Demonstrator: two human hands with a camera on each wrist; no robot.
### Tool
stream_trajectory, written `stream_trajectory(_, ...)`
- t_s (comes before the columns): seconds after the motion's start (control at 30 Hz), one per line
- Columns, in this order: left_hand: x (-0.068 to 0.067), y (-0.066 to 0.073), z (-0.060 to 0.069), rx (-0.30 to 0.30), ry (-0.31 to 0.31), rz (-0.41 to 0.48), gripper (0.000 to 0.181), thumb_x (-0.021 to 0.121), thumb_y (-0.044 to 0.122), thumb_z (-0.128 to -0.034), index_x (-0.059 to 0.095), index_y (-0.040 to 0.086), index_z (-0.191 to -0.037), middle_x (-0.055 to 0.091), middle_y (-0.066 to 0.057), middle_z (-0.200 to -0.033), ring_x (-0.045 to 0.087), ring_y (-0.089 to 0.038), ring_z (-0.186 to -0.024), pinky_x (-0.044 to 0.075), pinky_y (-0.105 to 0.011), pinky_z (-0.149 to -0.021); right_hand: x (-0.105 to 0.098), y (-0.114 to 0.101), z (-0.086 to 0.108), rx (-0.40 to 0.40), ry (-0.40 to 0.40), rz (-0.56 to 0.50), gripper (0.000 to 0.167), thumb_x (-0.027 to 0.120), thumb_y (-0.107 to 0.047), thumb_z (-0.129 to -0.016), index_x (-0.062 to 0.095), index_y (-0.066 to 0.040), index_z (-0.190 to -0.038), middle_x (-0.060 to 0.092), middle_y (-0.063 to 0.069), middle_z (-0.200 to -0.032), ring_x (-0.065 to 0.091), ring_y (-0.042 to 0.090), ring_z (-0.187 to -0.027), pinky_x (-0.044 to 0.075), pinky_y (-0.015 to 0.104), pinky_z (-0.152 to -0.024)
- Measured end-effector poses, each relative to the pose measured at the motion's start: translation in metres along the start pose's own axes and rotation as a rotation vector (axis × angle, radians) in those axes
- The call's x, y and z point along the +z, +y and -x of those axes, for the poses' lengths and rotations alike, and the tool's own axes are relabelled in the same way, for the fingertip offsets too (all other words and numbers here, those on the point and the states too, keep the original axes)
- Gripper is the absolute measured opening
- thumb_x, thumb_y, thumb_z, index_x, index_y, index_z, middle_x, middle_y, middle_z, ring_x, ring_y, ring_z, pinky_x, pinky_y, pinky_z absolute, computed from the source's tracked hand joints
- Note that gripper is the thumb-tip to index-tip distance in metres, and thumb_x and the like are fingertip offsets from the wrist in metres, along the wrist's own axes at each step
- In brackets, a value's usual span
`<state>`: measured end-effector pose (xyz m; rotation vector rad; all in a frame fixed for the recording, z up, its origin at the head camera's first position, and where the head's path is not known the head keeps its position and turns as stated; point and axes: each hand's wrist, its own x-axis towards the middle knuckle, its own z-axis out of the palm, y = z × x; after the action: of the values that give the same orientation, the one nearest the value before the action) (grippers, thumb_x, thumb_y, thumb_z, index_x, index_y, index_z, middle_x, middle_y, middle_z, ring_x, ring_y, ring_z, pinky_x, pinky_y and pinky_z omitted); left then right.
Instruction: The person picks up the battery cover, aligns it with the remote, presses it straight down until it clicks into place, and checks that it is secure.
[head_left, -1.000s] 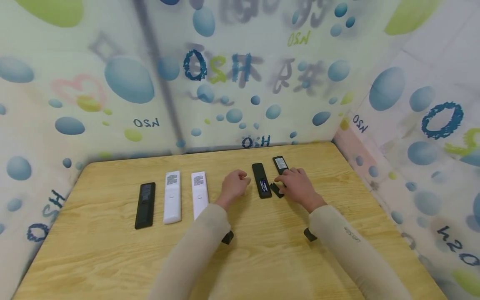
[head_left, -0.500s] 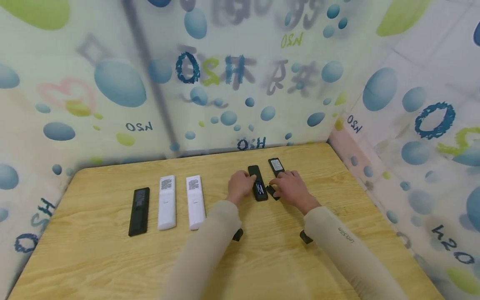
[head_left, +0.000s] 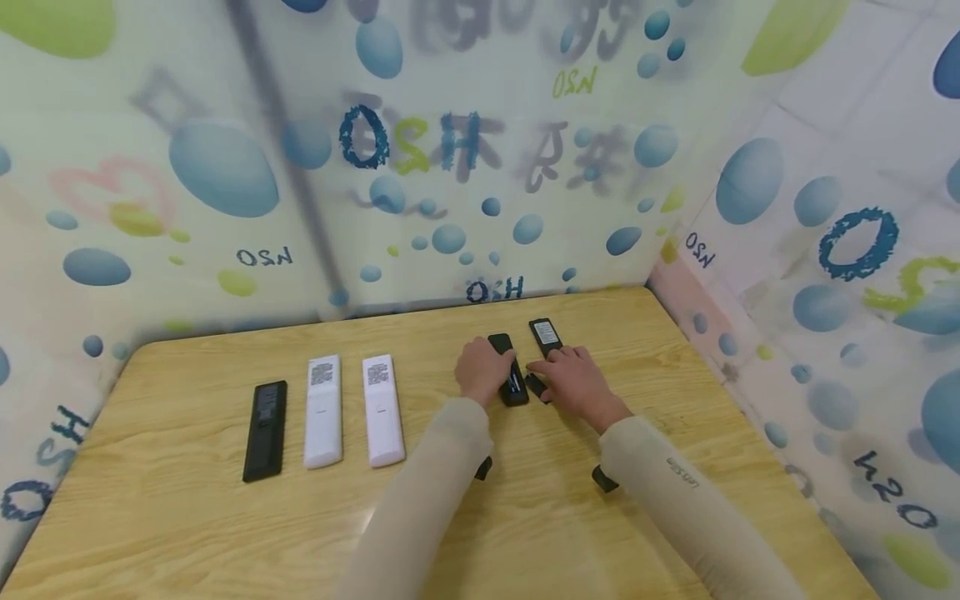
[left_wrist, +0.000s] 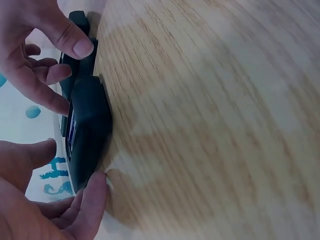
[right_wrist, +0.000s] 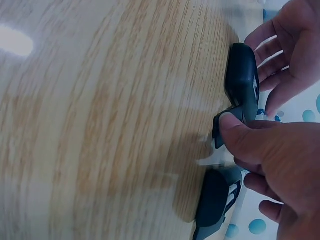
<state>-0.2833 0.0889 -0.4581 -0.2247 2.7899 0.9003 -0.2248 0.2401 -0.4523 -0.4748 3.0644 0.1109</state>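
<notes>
Wood-grain tabletop is filling the lower half of the head view, and two beige sleeves are coming in from the bottom edge. Over at lower left, one black remote is lying face down, with a left white remote and a right white remote sitting beside it, backs up. A bit right of centre is where the action's happening: the right hand is pinching a small black cover between thumb and fingers, just beside the open remote, whose battery compartment is showing something shiny inside, probably batteries. On that remote's other side, the left hand is resting loosely at its edge, thumb standing apart from the fingers; how firmly it's touching, can't tell. My guess is we're looking at the cover step, either just off or about to go on. Next move is probably calling for the left hand steadying the remote while the right is lining the cover up with the opening. Slightly farther back, another black remote with a pale label is lying partly behind the right hand, and the bubble-print wall is filling everything beyond.
</notes>
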Motion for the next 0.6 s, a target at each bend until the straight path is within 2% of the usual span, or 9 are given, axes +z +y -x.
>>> stream_trajectory(0.27,0.002,0.01,0.0,0.004,0.004,-0.091,0.055,0.069,0.045,-0.0878,0.059,0.004,-0.122,0.063,-0.013,-0.111,0.065,-0.027,-0.095,0.056,-0.04,-0.081,0.002,-0.001,0.0,-0.01,-0.013,0.012,0.05,0.074,-0.035,-0.086,0.061,-0.026,-0.134,0.064,0.004,-0.106,0.054,0.026,-0.103,0.04,0.048,-0.101)
stream_trajectory(0.6,-0.001,0.016,0.01,0.014,-0.001,-0.034,0.047,0.068,0.032,-0.0881,0.058,0.002,-0.124,0.062,-0.016,-0.116,0.063,-0.031,-0.101,0.054,-0.044,-0.087,0.002,-0.002,-0.003,0.012,0.017,-0.027,0.041,0.077,-0.032,-0.084,0.067,-0.017,-0.121,0.066,0.004,-0.112,0.056,0.026,-0.108,0.041,0.045,-0.1)
